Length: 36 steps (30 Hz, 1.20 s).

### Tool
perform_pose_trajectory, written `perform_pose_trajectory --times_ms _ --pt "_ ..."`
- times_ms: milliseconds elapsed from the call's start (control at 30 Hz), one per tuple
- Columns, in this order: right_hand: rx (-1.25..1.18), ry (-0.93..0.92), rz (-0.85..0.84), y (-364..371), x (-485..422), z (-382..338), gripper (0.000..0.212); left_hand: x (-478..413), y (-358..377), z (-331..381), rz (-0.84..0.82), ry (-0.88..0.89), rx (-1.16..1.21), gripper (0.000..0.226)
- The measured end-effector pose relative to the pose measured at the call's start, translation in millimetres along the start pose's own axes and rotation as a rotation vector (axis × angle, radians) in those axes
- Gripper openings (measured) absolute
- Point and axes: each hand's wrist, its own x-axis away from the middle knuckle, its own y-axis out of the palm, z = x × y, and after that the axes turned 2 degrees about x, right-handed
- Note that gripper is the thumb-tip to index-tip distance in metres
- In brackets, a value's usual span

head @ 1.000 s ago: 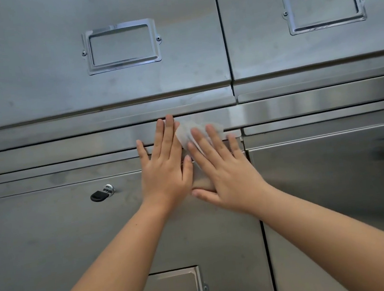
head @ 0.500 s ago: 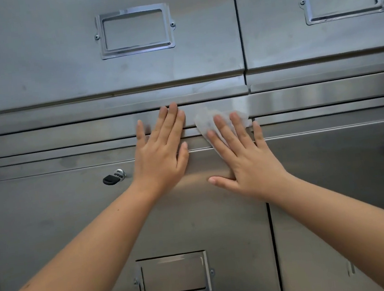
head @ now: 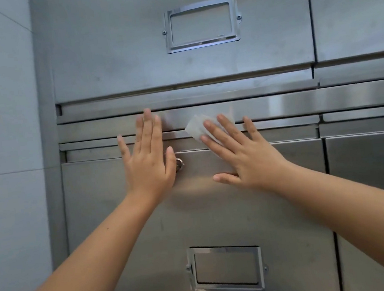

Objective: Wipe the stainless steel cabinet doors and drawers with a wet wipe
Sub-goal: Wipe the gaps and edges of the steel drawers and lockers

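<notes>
A stainless steel cabinet fills the view, with an upper drawer front point(head: 127, 56) and a lower door point(head: 122, 214). A horizontal steel rail point(head: 278, 105) runs between them. My right hand point(head: 243, 156) lies flat with straight fingers, pressing a white wet wipe point(head: 198, 126) against the rail and the strip below it. My left hand point(head: 148, 160) lies flat, fingers straight, on the lower door's top edge, left of the wipe. It covers most of the door's lock point(head: 180, 163).
A metal label holder point(head: 201, 24) sits on the upper drawer and another label holder point(head: 226, 268) on the lower door. A tiled wall point(head: 4, 144) adjoins the cabinet's left side. More steel fronts point(head: 373, 171) continue to the right.
Both hands and the wipe have slid left along the rail. The left hand now covers the lock. The view has shifted left, bringing the wall into sight.
</notes>
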Motion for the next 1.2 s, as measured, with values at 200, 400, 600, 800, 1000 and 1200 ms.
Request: perform_pose_trajectory --times_ms 200,400,600,800,1000,1200 --pt "0.054 -0.139 -0.028 -10 -22 3 0.074 33 23 -40 0.031 -0.215 0.036 0.069" --pt "0.075 -0.285 -0.024 -9 -50 -2 0.074 60 42 -74 0.067 -0.304 0.027 0.065" --pt "0.136 -0.378 -0.018 -21 -78 -17 0.08 66 46 -84 0.132 -0.358 0.061 0.066" --pt "0.263 -0.574 -0.097 -32 -112 -9 0.093 67 46 -87 0.152 -0.357 0.102 0.064" --pt "0.203 -0.675 -0.12 -43 -132 -1 0.07 76 46 -101 0.153 -0.277 0.087 0.063" --pt "0.162 -0.525 -0.032 -35 -151 -56 0.067 75 45 -101 0.173 -0.27 0.087 0.064"
